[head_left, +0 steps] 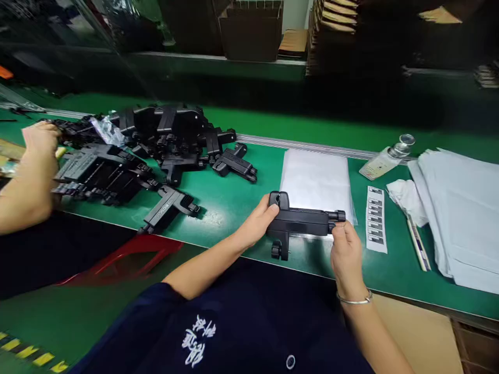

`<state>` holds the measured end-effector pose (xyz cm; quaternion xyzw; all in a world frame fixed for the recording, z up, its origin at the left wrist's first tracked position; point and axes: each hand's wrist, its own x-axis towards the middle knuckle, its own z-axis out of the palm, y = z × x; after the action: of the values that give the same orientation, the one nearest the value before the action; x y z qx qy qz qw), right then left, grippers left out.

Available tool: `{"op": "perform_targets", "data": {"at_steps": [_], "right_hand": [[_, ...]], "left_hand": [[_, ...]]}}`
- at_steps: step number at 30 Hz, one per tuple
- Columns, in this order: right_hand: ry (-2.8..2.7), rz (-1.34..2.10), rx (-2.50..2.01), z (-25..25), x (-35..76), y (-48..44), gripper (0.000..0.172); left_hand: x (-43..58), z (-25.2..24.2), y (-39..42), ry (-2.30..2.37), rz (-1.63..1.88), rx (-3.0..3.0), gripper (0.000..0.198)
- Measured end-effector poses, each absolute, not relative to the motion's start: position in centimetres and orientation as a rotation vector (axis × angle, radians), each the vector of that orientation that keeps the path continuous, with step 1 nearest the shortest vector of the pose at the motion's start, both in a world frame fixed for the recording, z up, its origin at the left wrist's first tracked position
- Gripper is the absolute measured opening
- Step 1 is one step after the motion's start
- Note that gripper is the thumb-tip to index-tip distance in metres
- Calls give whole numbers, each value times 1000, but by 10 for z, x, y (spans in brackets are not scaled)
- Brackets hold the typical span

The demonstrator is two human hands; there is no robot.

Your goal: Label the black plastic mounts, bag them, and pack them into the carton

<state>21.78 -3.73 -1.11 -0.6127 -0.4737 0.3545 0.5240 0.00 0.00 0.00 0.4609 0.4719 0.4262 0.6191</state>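
Floor, near left: yellow-black tape (27, 352), red plastic stool (128, 265) by the counter's near edge. Cardboard (417, 330) below that edge, right.

Black bracket (298, 222) held over the green counter's (222, 218) near edge: left hand (254, 224) clamped on its left end, right hand (346, 246) pinched on its knob end.

Farther in, toward right end: label strip (376, 221), brush (418, 244), white sheets (463, 218). Clear bags (315, 174) and bottle (384, 162) nearer the far edge rail (268, 142). Bracket pile (167, 135) fills the left half; co-worker's hand (41, 136) at left end.

Beyond rail: dim shelf with brown carton (251, 34).
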Motion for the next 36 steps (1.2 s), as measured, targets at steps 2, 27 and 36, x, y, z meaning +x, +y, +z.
{"op": "perform_targets", "data": {"at_steps": [2, 27, 36], "right_hand": [[-1177, 953, -1454, -14, 220, -36, 30], [-1089, 1838, -1175, 4, 151, -49, 21], [-756, 1423, -1043, -3, 188, -45, 54]], "left_hand": [[0, 1, 1, 1087, 1000, 1041, 66], [9, 1, 31, 975, 1244, 124, 34], [12, 8, 18, 946, 1192, 670, 49]]}}
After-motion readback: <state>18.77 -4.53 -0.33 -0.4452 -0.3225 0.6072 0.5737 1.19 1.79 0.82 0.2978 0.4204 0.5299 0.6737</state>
